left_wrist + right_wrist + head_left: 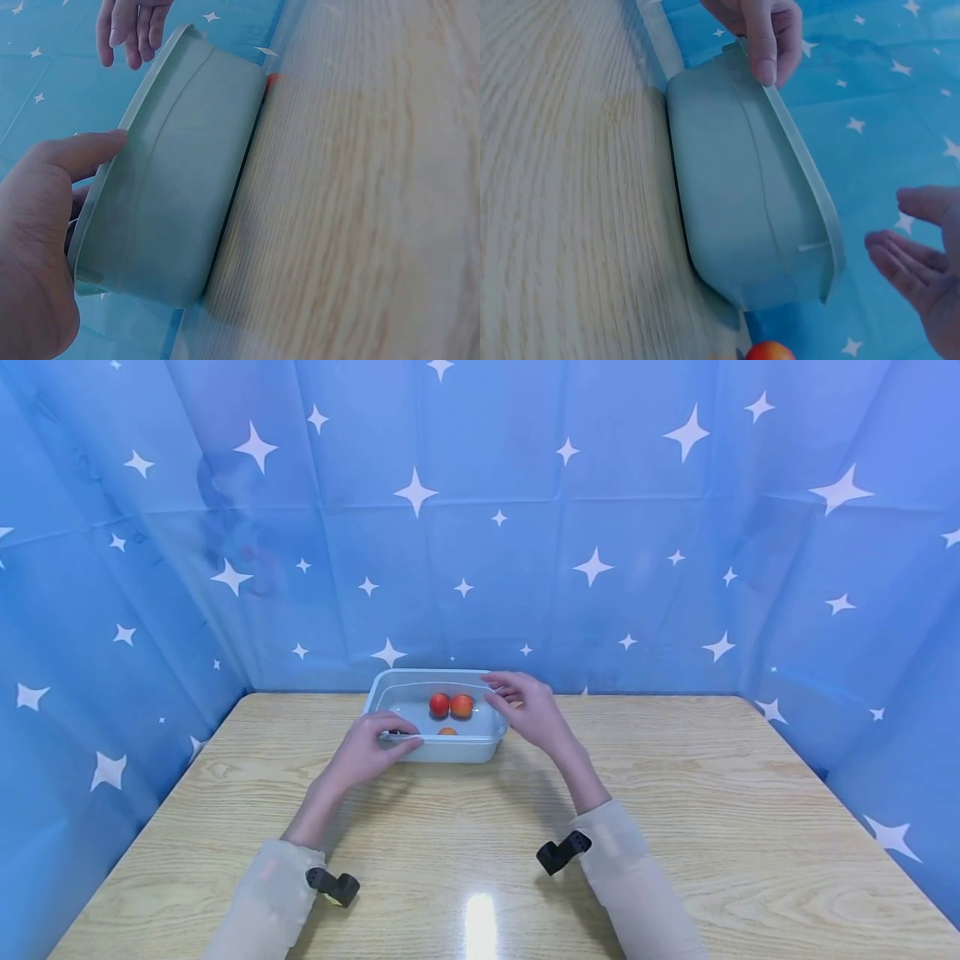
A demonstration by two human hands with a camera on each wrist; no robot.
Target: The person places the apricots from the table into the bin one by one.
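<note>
A pale blue-green plastic basin (457, 752) stands at the table's far edge. In the head view, two red-orange round fruits (439, 705) lie side by side inside it, and a third orange one (447, 731) shows just above the near rim. My left hand (367, 745) pinches the basin's near rim at its left end; the left wrist view shows the thumb (105, 150) on the outside. Beside the right rim, my right hand (534, 710) has loosely bent fingers; the right wrist view shows them apart from the basin.
A red-orange fruit (769, 351) lies outside the basin on its right, mostly hidden by my right hand in the head view. The wooden table (480, 843) reaches back to a blue curtain (480, 543) with white stars.
</note>
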